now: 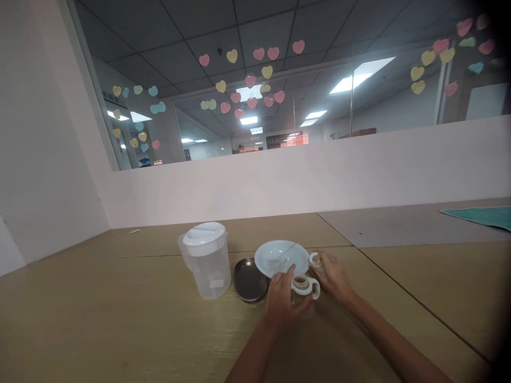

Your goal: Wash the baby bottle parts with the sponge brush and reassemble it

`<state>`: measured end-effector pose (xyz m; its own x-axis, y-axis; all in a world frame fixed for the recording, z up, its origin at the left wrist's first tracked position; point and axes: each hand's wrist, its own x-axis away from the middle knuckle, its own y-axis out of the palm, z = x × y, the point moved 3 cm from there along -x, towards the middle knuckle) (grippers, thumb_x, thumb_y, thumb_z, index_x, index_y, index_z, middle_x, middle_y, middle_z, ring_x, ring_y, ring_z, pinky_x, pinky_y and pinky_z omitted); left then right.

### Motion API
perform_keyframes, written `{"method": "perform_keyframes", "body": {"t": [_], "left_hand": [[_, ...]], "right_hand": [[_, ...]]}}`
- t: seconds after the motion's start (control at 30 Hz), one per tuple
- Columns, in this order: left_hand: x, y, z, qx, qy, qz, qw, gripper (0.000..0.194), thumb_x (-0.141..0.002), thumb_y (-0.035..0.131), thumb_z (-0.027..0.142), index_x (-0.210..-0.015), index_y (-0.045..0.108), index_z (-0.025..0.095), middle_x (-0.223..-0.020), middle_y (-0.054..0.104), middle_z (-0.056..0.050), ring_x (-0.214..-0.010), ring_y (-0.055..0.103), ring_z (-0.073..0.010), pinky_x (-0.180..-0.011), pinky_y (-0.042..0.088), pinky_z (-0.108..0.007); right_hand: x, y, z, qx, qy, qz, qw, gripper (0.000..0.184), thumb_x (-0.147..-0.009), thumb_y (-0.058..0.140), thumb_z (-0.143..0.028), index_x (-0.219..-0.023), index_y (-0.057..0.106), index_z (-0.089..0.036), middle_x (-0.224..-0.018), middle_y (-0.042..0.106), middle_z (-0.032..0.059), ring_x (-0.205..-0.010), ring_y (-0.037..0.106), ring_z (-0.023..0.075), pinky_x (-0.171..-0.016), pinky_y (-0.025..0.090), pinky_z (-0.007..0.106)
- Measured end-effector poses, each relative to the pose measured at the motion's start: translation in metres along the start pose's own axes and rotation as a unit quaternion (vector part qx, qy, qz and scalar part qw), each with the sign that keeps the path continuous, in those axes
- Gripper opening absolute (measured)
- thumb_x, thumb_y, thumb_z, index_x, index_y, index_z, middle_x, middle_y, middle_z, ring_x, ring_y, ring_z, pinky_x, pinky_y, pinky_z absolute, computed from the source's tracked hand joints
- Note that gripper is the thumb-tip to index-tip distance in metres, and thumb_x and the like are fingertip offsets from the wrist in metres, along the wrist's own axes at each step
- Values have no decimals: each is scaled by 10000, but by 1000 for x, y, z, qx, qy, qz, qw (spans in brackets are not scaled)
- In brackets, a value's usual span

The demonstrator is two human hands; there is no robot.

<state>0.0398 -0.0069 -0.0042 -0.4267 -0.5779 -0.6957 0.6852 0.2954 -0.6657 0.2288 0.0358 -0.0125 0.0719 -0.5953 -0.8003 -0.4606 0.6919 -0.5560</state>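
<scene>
My left hand (280, 298) is wrapped round a small clear jar (300, 287) with a white collar and a white loop handle on its right side. The jar stands upright, its round mouth uncovered and facing up. Just right of it, my right hand (333, 274) is closed on a small clear piece with a white ring (315, 259); the fingers hide most of it, and I cannot make out its kind. Behind both hands sits a pale shallow bowl (263, 255) with something clear inside. To its left lies a dark oval metal dish (250, 284).
A translucent pitcher (211, 271) with a white lid stands left of the metal dish. On the far right lies a teal cloth (485, 215). The wooden table (120, 308) has seams and meets a white wall (239, 186) below a window with heart-shaped notes.
</scene>
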Motion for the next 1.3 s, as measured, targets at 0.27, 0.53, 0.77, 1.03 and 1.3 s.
{"method": "perform_keyframes", "body": {"t": [0.27,0.53,0.77,1.03,1.3], "left_hand": [[-1,0,1,-7,-2,-3,1000,709,-764,531,535,-1323,346,141,-1041,587,-122,-952,540,-247,-851,451,-419],[-2,-2,3,-8,8,-2,1000,710,-768,522,538,-1328,339,141,-1038,588,-123,-943,545,-249,-844,458,-419],[-2,-1,2,-18,15,0,1000,726,-762,520,558,-1323,349,130,-1029,606,-132,-927,560,-247,-834,461,-409],[-4,-27,-17,-94,77,124,985,679,-787,489,507,-1324,330,123,-1259,499,-166,-1174,452,-279,-982,358,-447],[20,-108,-83,-252,-221,504,796,737,-758,593,431,-1340,251,137,-1346,367,-202,-1257,339,-344,-1016,282,-546]], "right_hand": [[1,-1,-7,64,-57,-3,996,340,-891,394,-388,-1137,546,-210,-1086,604,111,-947,566,247,-796,426,366],[0,2,-13,56,-6,-34,998,399,-874,421,-371,-1231,503,-213,-1036,584,132,-902,558,258,-756,444,382],[0,6,-8,-169,137,-20,976,355,-794,523,-449,-1042,515,-195,-1025,578,78,-961,551,217,-829,438,337],[1,13,-9,-254,181,-46,949,475,-745,569,-466,-1139,503,-210,-1113,558,80,-1028,549,220,-877,434,353],[0,23,-5,-200,142,-72,967,336,-769,538,-472,-992,602,-229,-1035,627,65,-1001,553,232,-878,421,375]]}}
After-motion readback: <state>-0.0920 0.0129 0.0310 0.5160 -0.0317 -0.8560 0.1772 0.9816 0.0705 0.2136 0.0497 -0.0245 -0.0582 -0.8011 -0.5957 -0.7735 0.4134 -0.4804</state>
